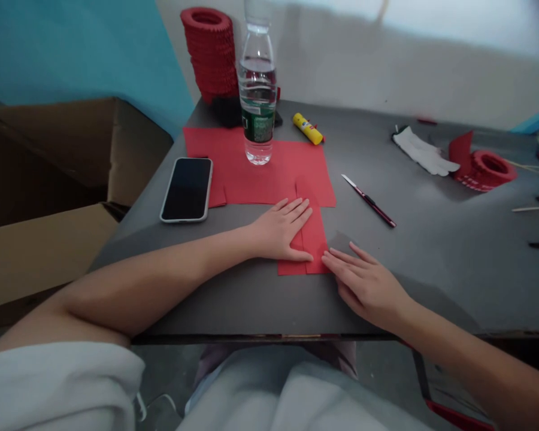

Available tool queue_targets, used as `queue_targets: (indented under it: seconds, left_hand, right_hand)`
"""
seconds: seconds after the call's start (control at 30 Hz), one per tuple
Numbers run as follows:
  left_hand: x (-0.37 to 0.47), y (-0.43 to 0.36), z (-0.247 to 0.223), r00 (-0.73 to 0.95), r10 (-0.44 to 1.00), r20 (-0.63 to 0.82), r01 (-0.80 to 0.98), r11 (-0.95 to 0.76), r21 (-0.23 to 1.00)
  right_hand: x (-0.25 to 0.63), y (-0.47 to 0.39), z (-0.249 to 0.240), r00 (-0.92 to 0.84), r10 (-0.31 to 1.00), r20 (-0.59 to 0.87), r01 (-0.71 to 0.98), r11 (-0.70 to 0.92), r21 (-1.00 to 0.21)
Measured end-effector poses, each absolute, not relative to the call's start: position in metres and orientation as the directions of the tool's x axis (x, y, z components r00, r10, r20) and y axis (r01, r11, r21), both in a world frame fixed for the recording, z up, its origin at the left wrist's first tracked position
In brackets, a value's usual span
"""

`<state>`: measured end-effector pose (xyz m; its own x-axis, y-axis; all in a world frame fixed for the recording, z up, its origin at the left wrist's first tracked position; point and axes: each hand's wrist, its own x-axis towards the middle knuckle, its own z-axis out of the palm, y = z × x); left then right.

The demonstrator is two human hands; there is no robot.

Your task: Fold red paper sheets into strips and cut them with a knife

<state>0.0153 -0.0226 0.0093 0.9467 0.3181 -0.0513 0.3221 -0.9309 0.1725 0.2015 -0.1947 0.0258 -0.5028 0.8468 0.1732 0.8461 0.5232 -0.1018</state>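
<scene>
A folded strip of red paper [315,233] lies on the grey table near its front edge. My left hand [284,230] rests flat across the strip, its fingers apart and the thumb stretched toward the lower right. At the strip's lower right edge, the fingertips of my right hand [363,281] touch the paper, with the fingers stretched out. Behind the strip is a large red sheet [291,170], partly overlapped by it. A clear water bottle [258,90] with a green label stands upright on that sheet.
A phone [187,190] lies left of the sheet. A yellow glue stick [308,128] and a craft knife [369,202] lie to the right. Farther right are a white glove [424,151] and a red paper roll [491,169]. Stacked red rings [212,57] stand behind; a cardboard box [139,152] is left.
</scene>
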Motion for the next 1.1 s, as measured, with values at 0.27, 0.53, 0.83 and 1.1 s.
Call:
queue_targets:
  seconds: [0.27,0.53,0.83,1.1]
  left_hand:
    - [0.016,-0.022,0.005,0.950,0.313,-0.001,0.308,-0.934,0.181]
    - [0.016,-0.024,0.007,0.945,0.326,-0.011,0.322,-0.927,0.194]
    - [0.015,-0.023,0.005,0.949,0.315,0.009,0.309,-0.935,0.177]
    - [0.017,-0.033,0.005,0.919,0.362,0.155,0.360,-0.932,0.043]
  right_hand:
    - [0.220,-0.132,0.020,-0.498,0.860,0.117,0.866,0.500,0.011]
    - [0.235,-0.073,0.022,-0.504,0.858,0.092,0.863,0.501,0.063]
    - [0.238,-0.028,0.013,-0.395,0.915,0.084,0.918,0.397,-0.002]
    - [0.223,-0.042,0.012,-0.223,0.939,0.262,0.918,0.293,-0.267]
